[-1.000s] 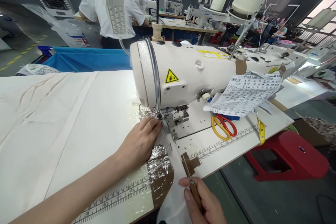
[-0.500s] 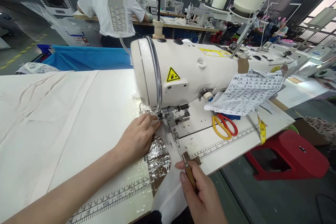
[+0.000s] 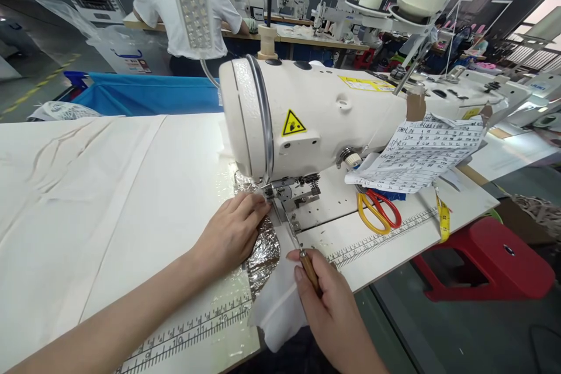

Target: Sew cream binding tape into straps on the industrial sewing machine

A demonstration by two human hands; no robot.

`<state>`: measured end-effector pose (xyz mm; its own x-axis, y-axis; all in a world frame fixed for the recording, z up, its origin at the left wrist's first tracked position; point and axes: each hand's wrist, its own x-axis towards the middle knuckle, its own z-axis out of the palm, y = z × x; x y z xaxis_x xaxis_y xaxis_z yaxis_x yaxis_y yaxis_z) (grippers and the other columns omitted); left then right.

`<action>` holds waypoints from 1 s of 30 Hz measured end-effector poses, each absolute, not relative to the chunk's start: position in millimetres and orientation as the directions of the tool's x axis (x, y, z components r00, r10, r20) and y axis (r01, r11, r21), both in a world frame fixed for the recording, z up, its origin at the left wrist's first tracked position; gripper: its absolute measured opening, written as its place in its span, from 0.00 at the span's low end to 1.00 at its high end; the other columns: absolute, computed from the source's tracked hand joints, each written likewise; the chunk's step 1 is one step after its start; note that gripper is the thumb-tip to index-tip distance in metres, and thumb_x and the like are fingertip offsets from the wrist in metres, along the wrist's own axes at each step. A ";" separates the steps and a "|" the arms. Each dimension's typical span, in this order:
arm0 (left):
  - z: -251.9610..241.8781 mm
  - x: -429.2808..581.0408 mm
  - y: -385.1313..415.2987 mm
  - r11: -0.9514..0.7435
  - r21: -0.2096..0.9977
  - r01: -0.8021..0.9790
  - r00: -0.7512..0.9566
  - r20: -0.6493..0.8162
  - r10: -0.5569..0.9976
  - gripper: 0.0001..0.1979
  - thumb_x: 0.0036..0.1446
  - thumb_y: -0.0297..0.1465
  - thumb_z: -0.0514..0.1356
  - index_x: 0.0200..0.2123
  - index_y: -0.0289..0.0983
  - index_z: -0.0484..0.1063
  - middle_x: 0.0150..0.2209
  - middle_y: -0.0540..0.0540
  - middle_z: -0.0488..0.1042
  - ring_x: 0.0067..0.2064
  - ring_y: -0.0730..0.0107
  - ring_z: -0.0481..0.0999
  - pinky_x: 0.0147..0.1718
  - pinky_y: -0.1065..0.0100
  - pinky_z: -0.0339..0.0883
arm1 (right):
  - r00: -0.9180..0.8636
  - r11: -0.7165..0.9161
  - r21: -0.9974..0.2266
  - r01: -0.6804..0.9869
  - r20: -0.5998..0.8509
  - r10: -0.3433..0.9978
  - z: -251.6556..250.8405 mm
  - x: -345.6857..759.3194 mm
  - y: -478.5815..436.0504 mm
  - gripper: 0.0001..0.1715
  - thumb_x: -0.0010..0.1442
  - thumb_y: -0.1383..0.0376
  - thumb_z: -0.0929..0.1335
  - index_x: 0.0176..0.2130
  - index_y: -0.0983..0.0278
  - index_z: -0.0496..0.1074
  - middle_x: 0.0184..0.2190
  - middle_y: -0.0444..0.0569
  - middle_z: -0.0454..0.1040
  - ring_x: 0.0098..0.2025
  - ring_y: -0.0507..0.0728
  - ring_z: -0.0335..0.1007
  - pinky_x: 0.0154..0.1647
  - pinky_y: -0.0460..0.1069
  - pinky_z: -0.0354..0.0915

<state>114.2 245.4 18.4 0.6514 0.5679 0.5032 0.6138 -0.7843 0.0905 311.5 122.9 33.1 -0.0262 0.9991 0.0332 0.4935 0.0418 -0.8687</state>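
A white sewing machine (image 3: pixel 307 117) stands over the table, its needle area low at its left end. My left hand (image 3: pixel 234 228) lies by the presser foot with its fingers together, pressing at the white fabric (image 3: pixel 283 304); its fingertips are partly hidden under the machine head. My right hand (image 3: pixel 324 298) is closed round the wooden handle of an awl (image 3: pixel 310 272), whose metal shaft points up toward the presser foot. The fabric runs from the foot down between my hands and hangs at the table's front edge. Shiny tape (image 3: pixel 264 251) covers the surface beside my left hand.
Scissors (image 3: pixel 379 213) with yellow and red handles lie right of the machine, under handwritten papers (image 3: pixel 421 152). A yellow tape measure (image 3: pixel 444 219) hangs at the edge above a red stool (image 3: pixel 491 263). Across a blue cloth bin (image 3: pixel 149 93), a person in white (image 3: pixel 188 23) sits.
My right hand and the awl have moved up toward the presser foot. The fabric's lower end has also come up, while my left hand is almost where it was. The view has shifted slightly.
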 end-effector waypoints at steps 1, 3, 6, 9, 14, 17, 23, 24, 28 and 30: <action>19.4 114.4 245.0 -0.783 0.089 0.615 0.646 0.513 0.566 0.18 0.64 0.21 0.48 0.54 0.31 0.69 0.49 0.35 0.72 0.50 0.53 0.70 0.42 0.53 0.74 | -0.039 0.043 -0.870 0.491 0.027 0.999 34.3 311.0 125.8 0.14 0.71 0.62 0.59 0.50 0.59 0.70 0.33 0.44 0.76 0.36 0.56 0.75 0.37 0.47 0.66; 21.7 114.6 243.3 -0.798 0.101 0.595 0.651 0.522 0.551 0.17 0.64 0.20 0.49 0.53 0.30 0.69 0.48 0.35 0.72 0.50 0.54 0.70 0.43 0.53 0.74 | -0.061 0.029 -0.871 0.491 -0.001 0.998 36.5 310.0 130.8 0.14 0.71 0.61 0.59 0.49 0.60 0.70 0.29 0.42 0.73 0.32 0.56 0.72 0.33 0.47 0.64; 23.8 115.4 239.9 -0.831 0.124 0.542 0.678 0.520 0.520 0.14 0.65 0.20 0.49 0.50 0.30 0.70 0.46 0.37 0.73 0.47 0.58 0.72 0.43 0.56 0.74 | -0.077 0.013 -0.870 0.492 -0.028 0.997 38.7 308.8 135.9 0.15 0.71 0.61 0.58 0.49 0.61 0.70 0.25 0.41 0.69 0.29 0.56 0.68 0.27 0.47 0.59; 23.4 116.4 237.8 -0.842 0.086 0.533 0.701 0.513 0.496 0.13 0.66 0.23 0.49 0.48 0.30 0.71 0.45 0.37 0.75 0.46 0.57 0.73 0.41 0.56 0.74 | -0.081 0.018 -0.874 0.486 -0.024 0.996 39.4 307.7 139.4 0.15 0.71 0.61 0.59 0.49 0.62 0.70 0.27 0.42 0.71 0.30 0.56 0.69 0.27 0.47 0.58; 23.1 117.5 237.6 -0.804 -0.011 0.595 0.710 0.475 0.519 0.15 0.66 0.24 0.48 0.50 0.28 0.71 0.46 0.35 0.75 0.45 0.55 0.74 0.37 0.58 0.74 | -0.066 0.015 -0.865 0.501 -0.021 0.998 37.4 306.7 145.8 0.15 0.70 0.61 0.59 0.49 0.61 0.70 0.30 0.44 0.74 0.33 0.58 0.72 0.33 0.49 0.64; 24.4 118.2 237.6 -0.773 -0.045 0.633 0.707 0.440 0.554 0.17 0.65 0.25 0.48 0.50 0.28 0.71 0.46 0.34 0.74 0.45 0.54 0.74 0.37 0.58 0.73 | -0.065 0.031 -0.874 0.485 0.000 0.998 35.2 306.0 149.3 0.14 0.70 0.61 0.59 0.48 0.61 0.70 0.37 0.48 0.78 0.39 0.59 0.76 0.39 0.50 0.67; 25.7 120.8 239.3 -0.726 -0.060 0.685 0.693 0.363 0.623 0.19 0.64 0.27 0.50 0.54 0.25 0.71 0.48 0.31 0.73 0.48 0.48 0.73 0.40 0.53 0.74 | -0.073 0.094 -0.849 0.520 0.066 0.995 33.8 305.2 150.4 0.13 0.69 0.63 0.60 0.49 0.62 0.70 0.40 0.50 0.81 0.42 0.60 0.79 0.40 0.50 0.69; 25.5 120.9 239.7 -0.722 -0.053 0.690 0.688 0.359 0.631 0.19 0.64 0.27 0.50 0.54 0.25 0.71 0.48 0.31 0.73 0.49 0.48 0.73 0.40 0.53 0.74 | -0.082 0.117 -0.844 0.524 0.087 0.993 33.9 305.1 149.5 0.13 0.69 0.64 0.60 0.49 0.62 0.70 0.39 0.49 0.81 0.41 0.59 0.79 0.39 0.50 0.69; 22.3 119.3 241.1 -0.736 -0.011 0.677 0.683 0.382 0.623 0.20 0.63 0.26 0.50 0.54 0.24 0.70 0.49 0.31 0.72 0.48 0.48 0.72 0.41 0.52 0.74 | -0.127 0.229 -0.811 0.538 0.191 0.973 35.8 303.7 143.8 0.14 0.70 0.66 0.59 0.52 0.62 0.69 0.39 0.48 0.80 0.40 0.57 0.79 0.36 0.47 0.69; 20.0 118.1 242.2 -0.755 0.016 0.655 0.683 0.414 0.602 0.19 0.63 0.26 0.50 0.53 0.23 0.70 0.48 0.31 0.72 0.47 0.50 0.72 0.42 0.52 0.75 | -0.159 0.304 -0.782 0.544 0.260 0.953 38.5 301.8 141.2 0.15 0.70 0.68 0.60 0.54 0.62 0.68 0.42 0.50 0.80 0.42 0.57 0.79 0.38 0.47 0.70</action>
<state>118.1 242.2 20.0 0.6831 0.6020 0.4135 0.6555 -0.7550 0.0163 301.8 141.2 38.5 -0.1586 0.9526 0.2595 0.5444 0.3037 -0.7820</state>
